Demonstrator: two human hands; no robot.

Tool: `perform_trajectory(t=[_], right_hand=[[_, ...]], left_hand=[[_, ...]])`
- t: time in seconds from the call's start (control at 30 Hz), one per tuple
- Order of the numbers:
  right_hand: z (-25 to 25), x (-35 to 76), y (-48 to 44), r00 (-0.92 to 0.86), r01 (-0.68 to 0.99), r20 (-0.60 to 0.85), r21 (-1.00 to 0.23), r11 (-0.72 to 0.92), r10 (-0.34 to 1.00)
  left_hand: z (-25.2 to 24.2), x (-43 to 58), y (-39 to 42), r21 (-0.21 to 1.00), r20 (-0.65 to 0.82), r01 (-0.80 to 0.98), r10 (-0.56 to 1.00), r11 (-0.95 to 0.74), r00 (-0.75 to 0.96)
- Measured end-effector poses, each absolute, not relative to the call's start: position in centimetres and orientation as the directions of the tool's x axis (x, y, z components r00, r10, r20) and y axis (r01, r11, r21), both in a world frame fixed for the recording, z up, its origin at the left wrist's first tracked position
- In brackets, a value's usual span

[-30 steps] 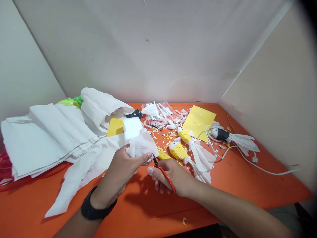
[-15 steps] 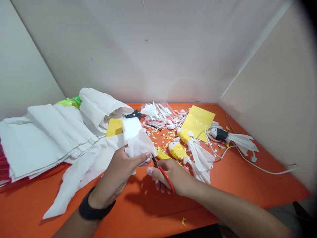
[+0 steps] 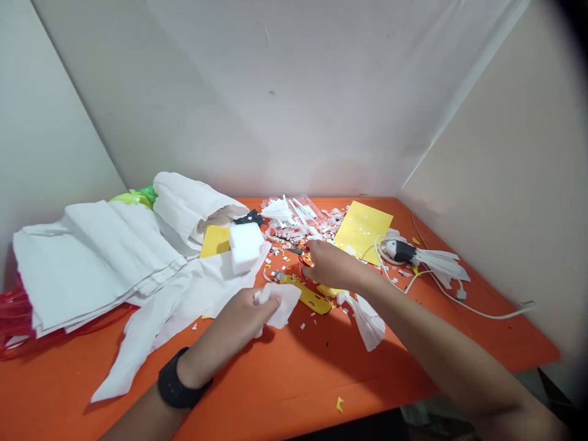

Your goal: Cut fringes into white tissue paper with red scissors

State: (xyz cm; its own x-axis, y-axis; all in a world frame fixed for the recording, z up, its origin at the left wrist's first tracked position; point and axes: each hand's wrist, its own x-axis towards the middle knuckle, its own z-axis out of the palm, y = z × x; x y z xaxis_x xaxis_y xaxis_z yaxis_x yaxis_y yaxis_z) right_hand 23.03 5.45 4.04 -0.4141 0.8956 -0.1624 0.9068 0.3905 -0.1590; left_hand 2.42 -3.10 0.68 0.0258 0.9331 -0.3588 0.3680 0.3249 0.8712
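My left hand (image 3: 254,313) pinches a small piece of white crepe paper (image 3: 285,304) low over the table. Farther off, among the scraps, my right hand (image 3: 328,262) is closed on red-handled scissors (image 3: 304,267), whose blades point left. Between the hands lies a yellow utility knife (image 3: 309,297). A white foam block (image 3: 245,246) rests on white crepe sheets behind my left hand. Under my right forearm shows the white paper tail (image 3: 365,318) of a yellow fish figure, its body mostly hidden.
Large folded white sheets (image 3: 96,263) and a white roll (image 3: 193,205) cover the left side. A clear tray of markers (image 3: 301,209) stands at the back. Yellow paper (image 3: 362,229), a black-and-white fish figure (image 3: 408,251) and a white cable (image 3: 491,317) lie on the right.
My right hand has carried the scissors away from the crepe paper, forward to the scraps. My left hand has lowered slightly with the paper. The yellow utility knife shows more fully.
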Motion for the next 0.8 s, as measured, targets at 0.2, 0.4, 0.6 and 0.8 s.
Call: perform_trajectory(t=[0.2,0.4,0.6,0.8], right_hand=[[3.3,18.7,8.6,-0.429,0.896,-0.233,0.012,0.444,0.873],[2.9,17.3,9.9,-0.434,0.889,-0.209,0.054,0.454,0.876],[1.9,19.2,6.5,-0.457,0.886,-0.065,0.048,0.461,0.887],[-0.7,20.4,1.9,-0.502,0.865,0.028,0.03,0.501,0.864]], left_hand=[[0.0,3.3,-5.3,0.839,-0.389,0.429,0.92,0.334,0.045],[0.2,2.0,-8.3,0.504,-0.149,0.86,0.989,0.082,-0.007],[0.5,-1.0,-9.9,-0.072,0.189,0.973,0.954,-0.221,0.231],[-1.1,0.5,-10.0,0.005,0.206,0.767,0.751,-0.642,0.628]])
